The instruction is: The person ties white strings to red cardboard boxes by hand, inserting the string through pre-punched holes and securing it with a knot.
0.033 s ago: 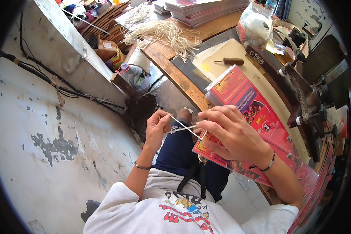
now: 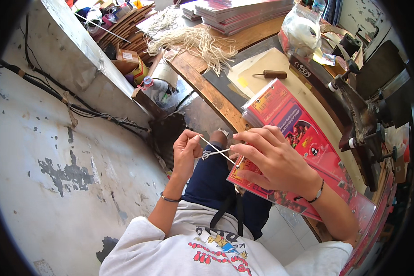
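Note:
My left hand [image 2: 186,148] is closed in a pinch on one part of a thin white string [image 2: 211,141]. My right hand [image 2: 278,161] has its fingertips together on another part of the string, so the two strands cross between my hands above my knee. A small loop shows at the crossing's left side. One strand runs down to the metal eyelet at the corner of a red printed plastic-covered sheet [image 2: 244,177]. That sheet lies under my right hand, its thumb low over the sheet's edge.
More red printed sheets [image 2: 303,120] lie stacked on the wooden table [image 2: 207,92]. An awl [image 2: 272,74] rests on cream card beside them. Loose white strings [image 2: 202,43] hang over the far table corner. A black metal press [image 2: 359,110] stands at right. A peeling wall [image 2: 69,170] bounds the left.

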The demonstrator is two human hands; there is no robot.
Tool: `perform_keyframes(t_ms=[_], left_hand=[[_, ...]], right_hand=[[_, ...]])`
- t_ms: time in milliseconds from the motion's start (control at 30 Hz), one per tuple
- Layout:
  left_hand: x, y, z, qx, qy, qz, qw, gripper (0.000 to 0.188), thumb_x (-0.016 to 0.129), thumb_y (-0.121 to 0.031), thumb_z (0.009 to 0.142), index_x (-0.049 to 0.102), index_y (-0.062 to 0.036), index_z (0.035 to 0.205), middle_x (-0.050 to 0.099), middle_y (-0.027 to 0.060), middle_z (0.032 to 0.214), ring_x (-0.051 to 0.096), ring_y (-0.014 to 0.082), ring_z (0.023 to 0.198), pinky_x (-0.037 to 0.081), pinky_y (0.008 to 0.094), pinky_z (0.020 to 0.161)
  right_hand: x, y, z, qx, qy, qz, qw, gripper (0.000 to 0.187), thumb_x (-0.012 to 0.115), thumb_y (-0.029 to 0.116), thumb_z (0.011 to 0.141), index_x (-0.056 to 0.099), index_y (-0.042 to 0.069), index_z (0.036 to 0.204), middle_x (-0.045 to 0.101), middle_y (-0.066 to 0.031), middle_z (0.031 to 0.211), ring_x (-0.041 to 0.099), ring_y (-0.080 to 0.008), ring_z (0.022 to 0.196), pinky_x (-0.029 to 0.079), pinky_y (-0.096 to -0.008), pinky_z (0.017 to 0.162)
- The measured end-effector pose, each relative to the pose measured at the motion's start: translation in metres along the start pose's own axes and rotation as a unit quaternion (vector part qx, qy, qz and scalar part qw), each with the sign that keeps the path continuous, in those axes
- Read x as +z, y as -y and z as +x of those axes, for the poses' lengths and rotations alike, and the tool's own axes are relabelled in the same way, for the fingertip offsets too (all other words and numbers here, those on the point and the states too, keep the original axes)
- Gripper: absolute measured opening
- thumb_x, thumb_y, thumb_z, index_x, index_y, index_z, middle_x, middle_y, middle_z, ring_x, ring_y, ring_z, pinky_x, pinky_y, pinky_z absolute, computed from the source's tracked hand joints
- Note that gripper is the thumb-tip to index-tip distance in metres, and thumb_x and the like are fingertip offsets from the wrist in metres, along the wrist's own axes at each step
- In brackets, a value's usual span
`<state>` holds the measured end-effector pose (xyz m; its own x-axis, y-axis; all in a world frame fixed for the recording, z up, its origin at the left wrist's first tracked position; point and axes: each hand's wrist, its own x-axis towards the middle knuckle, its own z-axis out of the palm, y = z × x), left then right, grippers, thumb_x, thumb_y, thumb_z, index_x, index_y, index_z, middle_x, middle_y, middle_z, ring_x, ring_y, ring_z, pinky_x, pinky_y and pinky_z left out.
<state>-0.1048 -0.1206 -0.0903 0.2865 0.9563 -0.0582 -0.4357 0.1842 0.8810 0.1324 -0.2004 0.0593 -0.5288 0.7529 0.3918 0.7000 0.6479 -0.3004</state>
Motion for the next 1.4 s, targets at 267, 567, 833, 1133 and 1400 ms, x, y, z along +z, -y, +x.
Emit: perform_keyframes(t_ms=[267,567,833,1133,1400], left_hand=[[0.074,-0.066,-0.007,0.178,0.096,0.198,0.959,0.005,0.058,0.002,0.094,0.063,-0.0002,0.093,0.052,-0.0045,0.06,0.036,-0.0021,0.05,0.028,0.0199,0.047],[0.125,-0.084,0.005,0.245,0.173,0.323,0.898,0.007,0.066,-0.005,0.092,0.063,0.0015,0.095,0.059,0.001,0.063,0.052,0.0014,0.052,0.039,0.0226,0.047],[0.116,-0.068,0.005,0.073,0.22,0.063,0.971,0.021,0.047,-0.004,0.103,0.046,-0.0019,0.123,0.055,0.0004,0.084,0.046,0.0023,0.072,0.033,0.0191,0.06],[0.12,-0.063,0.001,0.109,0.16,0.14,0.971,0.016,0.058,-0.01,0.103,0.054,0.0027,0.112,0.072,0.0096,0.097,0.061,0.0071,0.079,0.047,0.0197,0.068],[0.124,-0.064,0.003,0.13,0.136,0.115,0.975,0.014,0.071,-0.003,0.093,0.073,0.0064,0.104,0.071,0.0094,0.098,0.065,0.0092,0.089,0.052,0.0223,0.077]], right_hand=[[-0.003,-0.012,-0.004,0.088,-0.063,0.152,0.982,0.04,0.077,0.019,0.085,0.064,0.005,0.12,0.065,-0.0111,0.118,0.062,-0.0299,0.108,0.05,-0.0409,0.095],[-0.008,-0.015,-0.003,0.215,-0.129,0.337,0.908,0.039,0.079,0.014,0.086,0.066,0.0,0.119,0.075,-0.0134,0.1,0.072,-0.0183,0.092,0.057,-0.0317,0.083],[-0.003,-0.022,-0.008,0.267,-0.181,0.381,0.867,0.032,0.078,0.013,0.088,0.067,-0.001,0.115,0.076,-0.0094,0.092,0.071,-0.0115,0.087,0.054,-0.0254,0.076],[-0.003,-0.022,-0.007,0.228,-0.217,0.328,0.891,0.019,0.078,0.013,0.088,0.074,0.002,0.103,0.075,-0.0091,0.088,0.069,-0.01,0.075,0.054,-0.0259,0.069],[-0.001,-0.029,-0.009,0.126,-0.236,0.246,0.932,0.018,0.077,0.007,0.086,0.074,0.003,0.104,0.075,-0.0103,0.093,0.071,-0.0151,0.082,0.056,-0.0279,0.073]])
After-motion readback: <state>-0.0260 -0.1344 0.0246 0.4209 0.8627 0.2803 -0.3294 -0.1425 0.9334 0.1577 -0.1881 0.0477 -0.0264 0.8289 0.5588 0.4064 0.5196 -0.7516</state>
